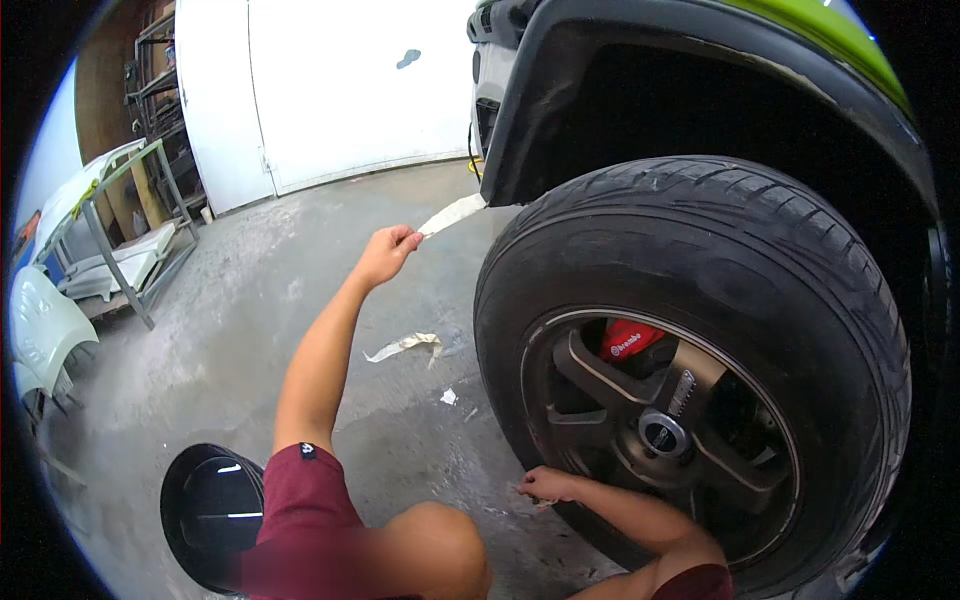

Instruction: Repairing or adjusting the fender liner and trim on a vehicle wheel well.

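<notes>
My left hand (388, 256) is stretched forward, its fingers pinched on the end of a pale strip of masking tape (452, 214). The strip's other end meets the lower front corner of the black fender flare (530, 120). Low down beside the big black tire (560, 270), my right hand (550, 485) is closed. A small crumpled bit shows under its fingers, too small to make out. Another torn tape strip (408, 345) lies curled on the floor between my arms, and a small white scrap (449, 397) lies nearer me.
A black bucket (185, 520) stands at the near left. The spoked wheel (610, 390) with a red brake caliper (632, 338) fills the right side. At the far left are a metal rack (120, 250) with panels and a pale car body part (50, 325). White doors (350, 90) close the back.
</notes>
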### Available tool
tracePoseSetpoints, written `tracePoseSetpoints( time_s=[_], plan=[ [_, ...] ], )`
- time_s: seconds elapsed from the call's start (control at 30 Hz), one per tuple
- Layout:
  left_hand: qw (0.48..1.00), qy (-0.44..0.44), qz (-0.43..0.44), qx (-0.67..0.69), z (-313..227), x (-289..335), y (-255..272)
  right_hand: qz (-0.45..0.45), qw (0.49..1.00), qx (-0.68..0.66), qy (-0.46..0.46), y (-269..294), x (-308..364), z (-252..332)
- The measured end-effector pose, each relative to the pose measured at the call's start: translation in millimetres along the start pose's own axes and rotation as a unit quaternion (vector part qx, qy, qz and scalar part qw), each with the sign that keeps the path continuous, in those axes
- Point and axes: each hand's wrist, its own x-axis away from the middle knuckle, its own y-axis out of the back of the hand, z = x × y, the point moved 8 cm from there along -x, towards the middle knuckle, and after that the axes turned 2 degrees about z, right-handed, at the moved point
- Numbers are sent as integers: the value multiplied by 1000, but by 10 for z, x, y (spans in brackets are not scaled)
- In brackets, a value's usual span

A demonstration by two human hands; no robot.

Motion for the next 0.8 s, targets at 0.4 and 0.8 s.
tracePoseSetpoints(
  time_s=[0.4,0.8],
  plan=[
    [987,17,87,-131,-124,-31,160,15,999,-41,-1,-37,19,-5],
    [897,-58,411,-152,-368,1481,-932,-85,988,-121,51,91,60,452]
  ],
)
